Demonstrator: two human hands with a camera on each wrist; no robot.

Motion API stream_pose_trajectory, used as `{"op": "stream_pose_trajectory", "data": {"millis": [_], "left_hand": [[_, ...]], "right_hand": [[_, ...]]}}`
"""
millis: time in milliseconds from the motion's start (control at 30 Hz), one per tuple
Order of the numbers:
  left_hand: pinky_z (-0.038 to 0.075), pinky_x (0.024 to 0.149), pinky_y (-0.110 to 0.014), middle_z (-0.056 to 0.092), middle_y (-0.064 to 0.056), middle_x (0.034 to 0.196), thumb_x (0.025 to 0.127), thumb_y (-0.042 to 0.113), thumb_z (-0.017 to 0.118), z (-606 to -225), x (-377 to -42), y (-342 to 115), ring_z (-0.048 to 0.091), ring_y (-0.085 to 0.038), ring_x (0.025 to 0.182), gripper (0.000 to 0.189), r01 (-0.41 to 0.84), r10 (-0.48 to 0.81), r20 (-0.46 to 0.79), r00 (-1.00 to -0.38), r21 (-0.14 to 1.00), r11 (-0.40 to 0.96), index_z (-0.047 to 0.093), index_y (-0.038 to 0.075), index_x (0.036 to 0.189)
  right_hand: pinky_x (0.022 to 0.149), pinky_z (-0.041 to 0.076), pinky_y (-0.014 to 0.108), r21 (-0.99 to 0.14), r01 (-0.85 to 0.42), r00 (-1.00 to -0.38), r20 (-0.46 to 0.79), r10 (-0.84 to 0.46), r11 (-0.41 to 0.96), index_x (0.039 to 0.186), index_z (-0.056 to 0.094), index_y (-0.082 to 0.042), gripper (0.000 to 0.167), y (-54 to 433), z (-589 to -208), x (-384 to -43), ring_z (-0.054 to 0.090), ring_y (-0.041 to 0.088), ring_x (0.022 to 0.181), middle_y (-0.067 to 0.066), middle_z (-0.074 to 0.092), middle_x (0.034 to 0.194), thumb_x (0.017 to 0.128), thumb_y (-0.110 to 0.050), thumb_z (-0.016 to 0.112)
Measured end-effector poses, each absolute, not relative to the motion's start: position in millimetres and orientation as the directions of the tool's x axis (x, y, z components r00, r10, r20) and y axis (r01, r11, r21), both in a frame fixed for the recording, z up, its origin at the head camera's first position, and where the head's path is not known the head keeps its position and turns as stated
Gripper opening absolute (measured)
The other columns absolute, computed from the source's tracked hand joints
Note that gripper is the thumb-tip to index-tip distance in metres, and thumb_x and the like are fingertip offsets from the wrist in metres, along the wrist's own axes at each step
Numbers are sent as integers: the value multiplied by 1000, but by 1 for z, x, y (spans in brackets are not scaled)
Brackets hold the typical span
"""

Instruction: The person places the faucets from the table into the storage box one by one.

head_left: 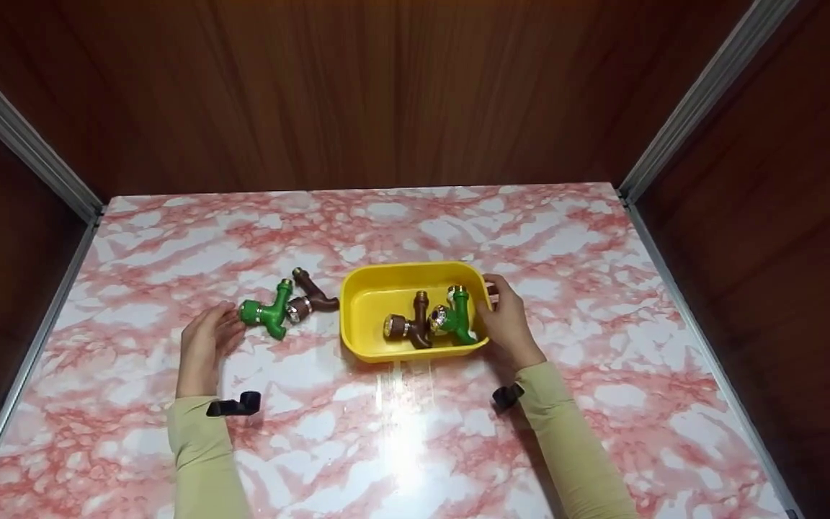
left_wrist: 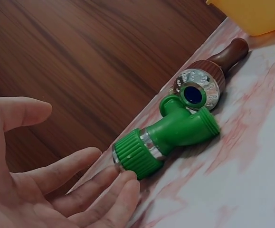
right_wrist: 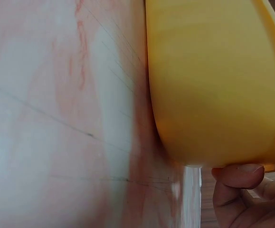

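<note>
My left hand point(head_left: 202, 346) is spread beside a green plastic tap point(head_left: 265, 313) lying on the table. In the left wrist view, its fingertips reach the ribbed knob of that green tap point(left_wrist: 137, 154), the thumb well apart. Against the green tap lies a brown tap point(head_left: 321, 301), its spout close to a yellow tub point(head_left: 357, 277). Inside the tub, toward its right side, are another brown tap point(head_left: 418, 317) and another green tap point(head_left: 461, 317). My right hand point(head_left: 510, 324) grips the tub's right end; the right wrist view shows curled fingers at the tub wall point(right_wrist: 213, 95).
All of this stands on a table point(head_left: 566, 447) with a red-and-white marbled top. Dark wood-look panels point(head_left: 357, 94) rise at the back and both sides, with metal strips point(head_left: 703, 94) in the corners. A black band point(head_left: 235, 405) sits at each wrist.
</note>
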State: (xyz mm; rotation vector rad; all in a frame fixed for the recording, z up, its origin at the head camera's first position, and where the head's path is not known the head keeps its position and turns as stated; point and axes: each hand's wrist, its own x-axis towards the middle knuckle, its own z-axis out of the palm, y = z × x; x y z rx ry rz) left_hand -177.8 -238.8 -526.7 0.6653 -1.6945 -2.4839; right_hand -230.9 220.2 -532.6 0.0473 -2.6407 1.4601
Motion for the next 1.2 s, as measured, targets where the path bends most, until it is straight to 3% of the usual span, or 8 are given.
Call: {"op": "stream_pose_trajectory", "data": {"millis": [167, 400, 733, 900, 1200], "left_hand": [[57, 76, -26, 67, -5, 95, 86, 32, 72, -553, -190, -245, 66, -13, 78, 34, -207, -280, -314, -907, 913, -351, 68, 6, 108], [57, 75, -25, 61, -4, 99, 84, 41, 73, -578, -206, -249, 64, -12, 75, 44, -242, -300, -349, -888, 908, -342, 65, 9, 113], [57, 69, -23, 64, -1, 97, 87, 36, 70, -549, -200, -239, 66, -12, 76, 38, -307, -294, -398, -869, 899, -311, 65, 10, 115], [57, 71, -23, 61, -2, 99, 93, 33, 63, -531, -197, -229, 64, -12, 76, 46, -362, -334, -408, -850, 912, -194, 56, 6, 129], [56, 75, -27, 56, -11, 112, 92, 26, 66, -533, -201, -225, 63, -16, 82, 47, -370, -360, -349, -865, 929, -10, 52, 2, 131]], "right_hand": [[75, 52, 39, -841, -84, -992, 119, 31, 534, 127, 53, -3, 39, 220, -533, -230, 58, 30, 88, 19, 60, 105, 89, 2, 60], [76, 53, 39, -845, -55, -995, 91, 41, 532, 127, 53, -5, 39, 219, -533, -231, 58, 30, 88, 18, 59, 107, 89, 2, 59], [76, 52, 40, -842, -83, -994, 111, 21, 533, 128, 52, -3, 41, 220, -530, -229, 57, 30, 91, 18, 59, 106, 88, 4, 58], [75, 52, 39, -842, -82, -994, 110, 20, 533, 128, 52, -3, 41, 221, -531, -230, 58, 30, 87, 18, 59, 106, 88, 3, 59], [76, 53, 41, -841, -67, -995, 93, 22, 536, 129, 51, -4, 41, 221, -530, -230, 59, 31, 85, 20, 58, 108, 89, 3, 59]]}}
